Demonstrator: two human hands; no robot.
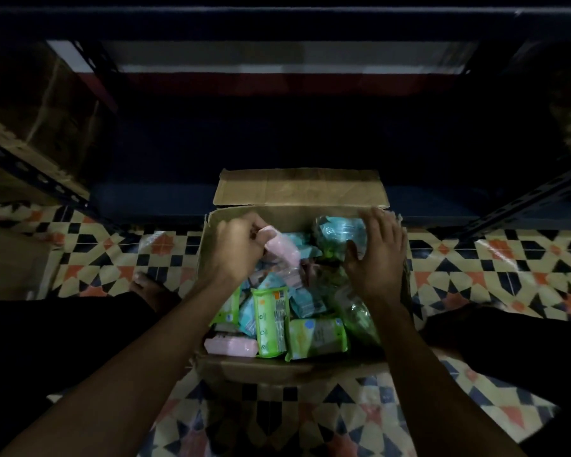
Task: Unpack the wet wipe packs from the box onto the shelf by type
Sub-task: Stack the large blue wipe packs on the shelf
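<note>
Cardboard box (287, 366) on patterned floor holds green, teal & pink wipe packs. Left hand (234, 249) pinches pink pack (282, 250) near box's far-left corner; right hand (374, 255), fingers spread, rests on what's prob. a teal bundle (338, 232) at far-right corner.

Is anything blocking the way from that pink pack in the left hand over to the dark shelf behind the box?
Only the box's raised far flap, standing between the pink pack in the left hand and the dark shelf. Lifting the pack over it should clear it; the shelf is too dim to judge further.

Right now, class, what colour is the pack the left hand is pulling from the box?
Pale pink pack, clearest in the head view.
</note>
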